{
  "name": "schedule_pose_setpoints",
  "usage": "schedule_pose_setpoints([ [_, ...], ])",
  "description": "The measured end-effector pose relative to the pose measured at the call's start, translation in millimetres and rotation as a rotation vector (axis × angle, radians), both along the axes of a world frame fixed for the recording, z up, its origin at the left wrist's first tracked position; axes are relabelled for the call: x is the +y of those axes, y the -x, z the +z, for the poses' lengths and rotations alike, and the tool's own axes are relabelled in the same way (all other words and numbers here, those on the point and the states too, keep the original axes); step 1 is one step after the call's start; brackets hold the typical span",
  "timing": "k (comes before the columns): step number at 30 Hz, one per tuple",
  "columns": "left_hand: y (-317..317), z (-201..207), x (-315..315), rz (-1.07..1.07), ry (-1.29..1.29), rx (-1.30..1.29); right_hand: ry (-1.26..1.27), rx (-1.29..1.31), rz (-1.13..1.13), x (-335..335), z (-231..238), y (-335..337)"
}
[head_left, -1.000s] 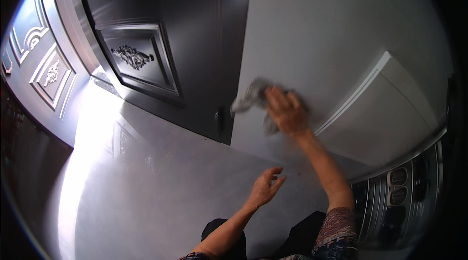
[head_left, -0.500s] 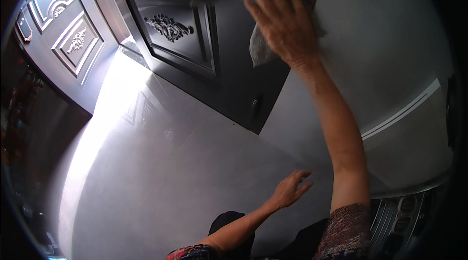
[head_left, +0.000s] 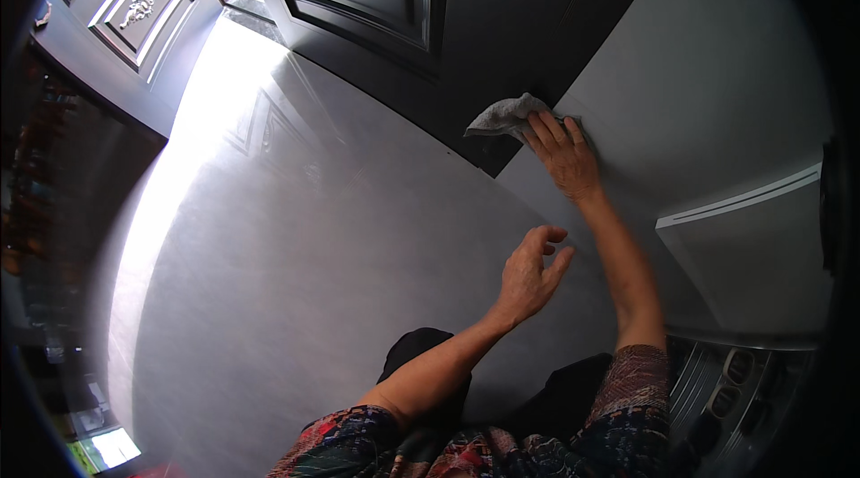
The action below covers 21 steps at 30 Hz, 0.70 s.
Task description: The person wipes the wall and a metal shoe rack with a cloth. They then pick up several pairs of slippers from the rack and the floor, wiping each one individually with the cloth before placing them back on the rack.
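A crumpled grey cloth (head_left: 503, 116) is pressed against the lower outer corner of a dark panelled door (head_left: 502, 39). Over its right part lies my right hand (head_left: 564, 155), with the fingers stretched along the cloth and holding it to the door. My left hand (head_left: 530, 276) hovers below and to the left of it, above the floor. Its fingers are a little bent, the thumb stands apart, and nothing is in it. Part of the cloth is hidden under my right fingers.
A second door leaf (head_left: 143, 21) with raised ornament stands at the far left. Bright light falls across the grey floor (head_left: 340, 236). On the right are a pale wall (head_left: 708, 66) and a white-edged panel (head_left: 743, 254). A rack-like piece with slats (head_left: 699, 388) stands at the lower right.
My right hand has come down the door with the cloth, from the panel area to the bottom corner. My left hand has risen a little. The view has tilted lower.
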State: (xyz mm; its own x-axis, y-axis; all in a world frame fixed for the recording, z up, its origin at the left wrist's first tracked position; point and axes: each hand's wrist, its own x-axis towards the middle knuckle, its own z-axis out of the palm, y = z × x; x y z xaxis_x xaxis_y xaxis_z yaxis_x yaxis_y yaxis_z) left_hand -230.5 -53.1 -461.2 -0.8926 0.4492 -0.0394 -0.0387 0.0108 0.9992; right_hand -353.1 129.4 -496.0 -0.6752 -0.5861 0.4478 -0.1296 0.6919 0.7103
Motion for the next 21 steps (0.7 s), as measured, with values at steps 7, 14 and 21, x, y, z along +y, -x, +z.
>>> schedule_pose_setpoints([
  [7,-8.6,8.2,-5.4,-0.186,-0.008,-0.017,0.096,0.067,0.078,43.4,-2.9,-35.0],
  [14,-14.7,11.7,0.2,-0.246,-0.036,-0.019,0.119,0.647,-0.210,21.6,124.5,-21.1],
  [21,-12.2,10.3,0.5,-0.314,-0.002,-0.010,0.269,0.497,-0.076,32.0,35.5,-19.6],
])
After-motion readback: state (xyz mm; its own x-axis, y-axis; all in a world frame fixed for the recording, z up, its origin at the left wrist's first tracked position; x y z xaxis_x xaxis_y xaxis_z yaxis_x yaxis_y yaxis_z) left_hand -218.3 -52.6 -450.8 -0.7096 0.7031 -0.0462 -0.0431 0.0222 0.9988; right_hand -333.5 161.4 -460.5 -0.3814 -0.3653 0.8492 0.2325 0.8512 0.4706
